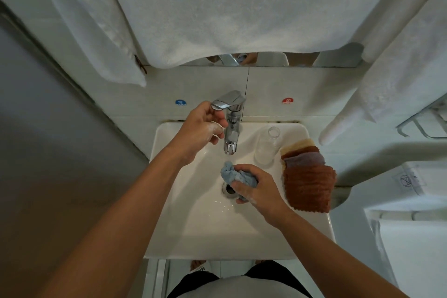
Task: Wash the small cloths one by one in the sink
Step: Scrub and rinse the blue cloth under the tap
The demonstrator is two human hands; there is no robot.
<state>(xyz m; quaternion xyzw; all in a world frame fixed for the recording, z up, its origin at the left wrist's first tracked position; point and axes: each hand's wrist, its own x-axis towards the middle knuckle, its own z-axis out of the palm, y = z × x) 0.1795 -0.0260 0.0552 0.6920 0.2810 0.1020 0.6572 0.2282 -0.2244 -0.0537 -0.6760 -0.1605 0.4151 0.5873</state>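
My right hand [256, 186] clamped on crumpled light-blue small cloth [235, 175] over white ceramic sink [193, 225] drain, my left hand [202, 128] fingers curled on chrome tap lever [228, 100]

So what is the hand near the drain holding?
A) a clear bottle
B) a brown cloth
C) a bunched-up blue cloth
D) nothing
C: the right hand is curled round a bunched blue cloth over the drain, while the brown cloth lies on the sink's right rim and the clear bottle stands untouched.
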